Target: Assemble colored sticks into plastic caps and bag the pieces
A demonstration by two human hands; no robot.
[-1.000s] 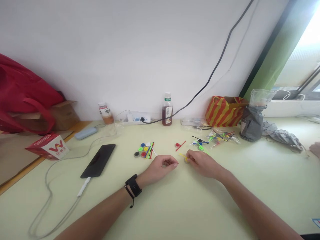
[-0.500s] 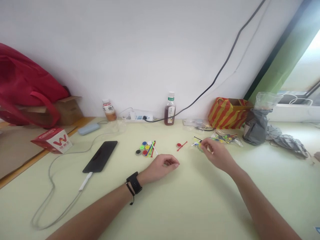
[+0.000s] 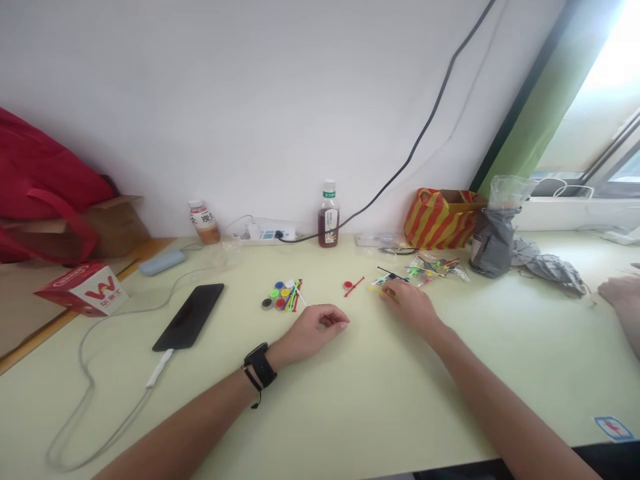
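Observation:
My left hand rests on the table with its fingers curled towards the thumb and nothing visible in them. Just beyond it lies a group of small coloured discs beside a bundle of coloured plastic sticks. A red disc and a red stick lie together between my two hands. On the right, my right hand pinches a thin yellow stick that juts out to the left of the fingertips. Under and behind those fingers is a loose pile of coloured pieces, partly hidden.
A black phone on a white cable lies left. Two drink bottles, one a dark bottle, stand by the wall near a power strip. A striped bag and grey bag stand right. Another person's hand shows at the right edge.
My right hand has lowered and turned at the pile, and a yellow stick now shows at its fingertips. My left hand keeps its pose. The view has shifted right, bringing another person's hand into sight.

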